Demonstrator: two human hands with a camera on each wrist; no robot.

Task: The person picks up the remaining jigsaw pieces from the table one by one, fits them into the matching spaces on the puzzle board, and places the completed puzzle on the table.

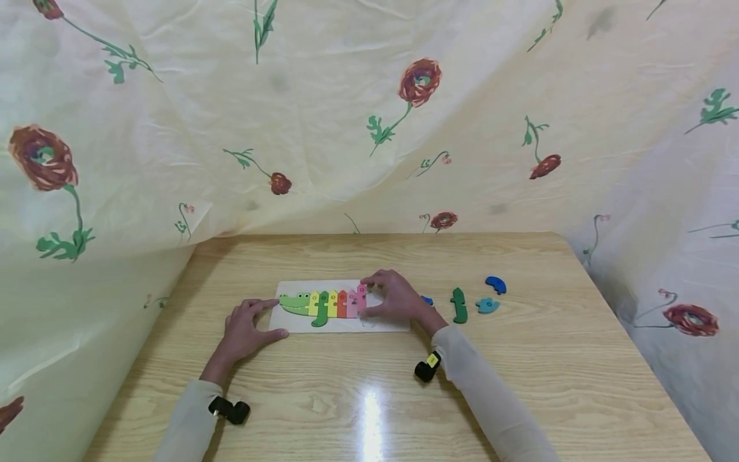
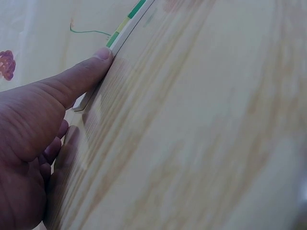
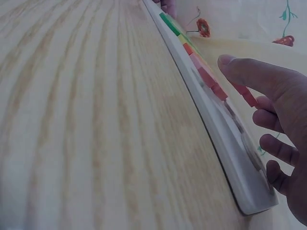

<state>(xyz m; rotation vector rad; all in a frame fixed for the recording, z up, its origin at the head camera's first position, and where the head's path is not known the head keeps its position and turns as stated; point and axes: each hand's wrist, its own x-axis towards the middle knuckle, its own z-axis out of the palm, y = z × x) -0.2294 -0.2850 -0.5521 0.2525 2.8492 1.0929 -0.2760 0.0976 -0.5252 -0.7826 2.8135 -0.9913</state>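
Observation:
A white puzzle board (image 1: 340, 327) lies on the table with a crocodile made of coloured pieces. The green head (image 1: 296, 304) is at its left, followed by yellow, green, red and pink pieces. My left hand (image 1: 242, 329) rests at the board's left end, thumb against the front edge and index finger by the crocodile's snout. My right hand (image 1: 397, 297) pinches a pink puzzle piece (image 1: 362, 298) between thumb and fingers over the board. In the right wrist view this pink piece (image 3: 245, 94) is tilted and apart from the board's row.
Right of the board lie a dark green piece (image 1: 459, 305), a light blue piece (image 1: 487, 305) and a dark blue curved piece (image 1: 496, 285). Another blue piece (image 1: 427, 299) is partly hidden behind the right wrist. A flowered cloth (image 1: 346, 128) hangs behind the table.

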